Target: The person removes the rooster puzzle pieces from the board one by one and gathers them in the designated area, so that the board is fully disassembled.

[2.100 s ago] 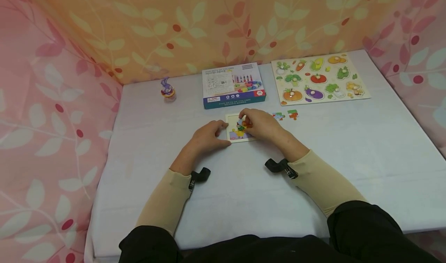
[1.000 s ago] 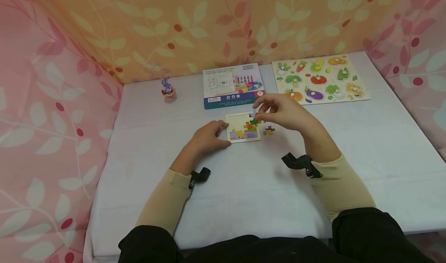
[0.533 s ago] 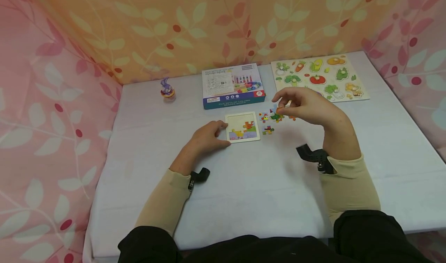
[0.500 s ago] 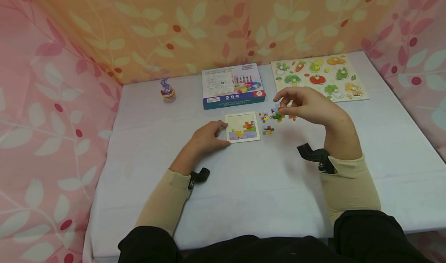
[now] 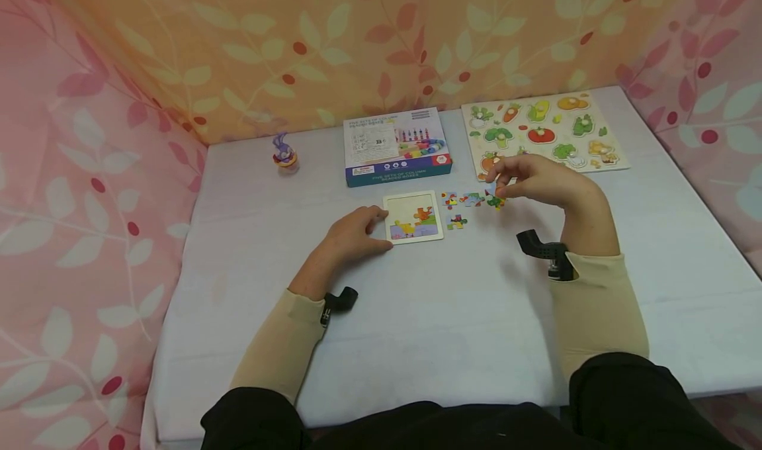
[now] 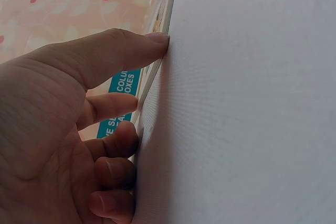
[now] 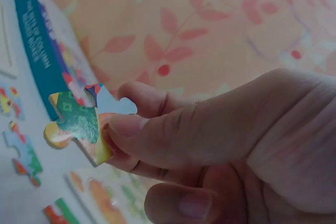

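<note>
I pinch a jigsaw piece (image 7: 79, 121), green with yellow and pale blue parts, between the thumb and fingers of my right hand (image 5: 538, 180), just above the worktop (image 5: 417, 344) and to the right of the puzzle tray (image 5: 405, 206). My left hand (image 5: 355, 235) grips that tray by its left side, thumb at the near corner and index fingertip against the edge, the other fingers curled in. The tray lies flat, its picture filled in along the bottom and lower right with lilac, yellow, orange and green; the rest shows bare cream. Beside it on the right lie loose pieces: one with a yellow shape (image 5: 449, 200), a bluish one (image 5: 473, 199) next to it, and a darker one (image 5: 457, 222) nearer me. The right wrist view shows another, red and green (image 7: 60, 212). Farther back sit the beaded-column box (image 5: 397, 147) and, to its right, the vegetable knob-puzzle board (image 5: 559, 120). A purple-topped figurine (image 5: 286, 155) stands off left, before the leaf-print curtain (image 5: 357, 33).
</note>
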`<state>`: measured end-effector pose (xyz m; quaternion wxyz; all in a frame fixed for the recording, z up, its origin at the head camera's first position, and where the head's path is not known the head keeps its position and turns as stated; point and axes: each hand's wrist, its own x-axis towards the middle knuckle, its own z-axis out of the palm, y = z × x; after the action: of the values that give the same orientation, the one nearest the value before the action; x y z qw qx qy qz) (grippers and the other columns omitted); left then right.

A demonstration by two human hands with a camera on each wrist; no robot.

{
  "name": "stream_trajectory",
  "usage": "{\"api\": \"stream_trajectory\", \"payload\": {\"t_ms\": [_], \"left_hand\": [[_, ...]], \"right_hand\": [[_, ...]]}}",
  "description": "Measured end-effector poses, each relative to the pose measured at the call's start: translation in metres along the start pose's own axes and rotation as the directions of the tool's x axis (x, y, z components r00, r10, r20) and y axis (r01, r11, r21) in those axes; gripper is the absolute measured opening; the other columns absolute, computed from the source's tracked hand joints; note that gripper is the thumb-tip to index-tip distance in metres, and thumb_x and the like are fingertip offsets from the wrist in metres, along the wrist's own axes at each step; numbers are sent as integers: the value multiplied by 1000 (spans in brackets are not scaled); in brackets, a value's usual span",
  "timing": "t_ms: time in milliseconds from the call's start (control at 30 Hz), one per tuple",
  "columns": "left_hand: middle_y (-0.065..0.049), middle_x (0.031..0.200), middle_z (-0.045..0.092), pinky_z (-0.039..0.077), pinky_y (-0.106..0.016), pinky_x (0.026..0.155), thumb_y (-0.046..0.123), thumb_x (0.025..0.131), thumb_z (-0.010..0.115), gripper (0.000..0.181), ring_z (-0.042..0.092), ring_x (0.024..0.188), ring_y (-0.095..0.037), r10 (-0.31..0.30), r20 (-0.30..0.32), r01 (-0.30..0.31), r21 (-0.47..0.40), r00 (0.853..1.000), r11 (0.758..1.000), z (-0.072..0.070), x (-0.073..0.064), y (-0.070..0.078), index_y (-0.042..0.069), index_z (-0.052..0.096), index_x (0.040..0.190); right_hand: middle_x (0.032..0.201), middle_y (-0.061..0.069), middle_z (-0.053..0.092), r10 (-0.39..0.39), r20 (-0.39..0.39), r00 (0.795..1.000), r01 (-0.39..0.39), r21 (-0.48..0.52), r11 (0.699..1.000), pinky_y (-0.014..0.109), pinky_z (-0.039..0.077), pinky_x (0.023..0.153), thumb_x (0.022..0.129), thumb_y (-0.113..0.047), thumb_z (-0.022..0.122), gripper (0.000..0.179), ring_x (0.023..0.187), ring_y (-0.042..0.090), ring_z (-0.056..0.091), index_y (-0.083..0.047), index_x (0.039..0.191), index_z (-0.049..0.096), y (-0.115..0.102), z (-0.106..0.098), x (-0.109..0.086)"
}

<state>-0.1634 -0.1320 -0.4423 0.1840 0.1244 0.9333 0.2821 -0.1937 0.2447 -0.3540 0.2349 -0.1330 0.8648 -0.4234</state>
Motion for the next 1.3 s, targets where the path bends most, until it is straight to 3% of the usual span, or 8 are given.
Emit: {"api": "stream_trajectory", "payload": {"t_ms": [133,267,633,867,1033,1300], "left_hand": [[-6,96,53,39,-39,73,47,83,84,72,52,90,-21,-4,1,4,0,1000,1000,1,1,-2,23,58,145],[-6,96,53,39,-39,73,47,83,84,71,52,90,-21,-3,2,3,-4,1000,1000,1,2,-2,23,58,145],[-6,96,53,40,-40,74,47,83,84,72,52,90,-21,4,4,-4,-4,1000,1000,0,1,-1,22,57,145],[-6,96,53,39,-39,74,46,84,84,73,52,91,-21,-1,10,1,0,1000,1000,-1,0,0,22,56,147],[-6,96,53,40,-39,75,47,84,84,73,52,92,-21,-2,14,2,-2,1000,1000,-1,0,1,22,56,147],[-6,98,54,41,-41,76,47,84,83,74,52,94,-21,-1,15,1,2,1000,1000,-1,1,-1,23,56,147]], "right_hand": [[99,12,65,52,22,998,-52,2,999,41,39,87,96,-8,70,27,98,27,56,-1,121,64,18,4,15],[93,10,67,87,67,994,-85,-26,996,41,38,84,94,-8,72,27,91,24,56,-1,119,65,29,10,27],[88,10,66,118,144,982,-105,-98,990,38,42,79,91,-6,75,23,84,24,56,-2,113,70,26,26,41],[89,10,62,135,112,985,-112,-186,976,38,41,76,90,-6,75,21,84,25,53,-3,111,73,19,33,43],[97,12,62,147,65,987,-128,-240,962,42,41,81,89,-6,75,23,91,28,53,-5,112,75,15,33,39],[99,12,60,115,1,993,-111,-255,961,44,40,78,91,-13,74,30,95,30,51,-4,120,72,-3,24,24]]}}
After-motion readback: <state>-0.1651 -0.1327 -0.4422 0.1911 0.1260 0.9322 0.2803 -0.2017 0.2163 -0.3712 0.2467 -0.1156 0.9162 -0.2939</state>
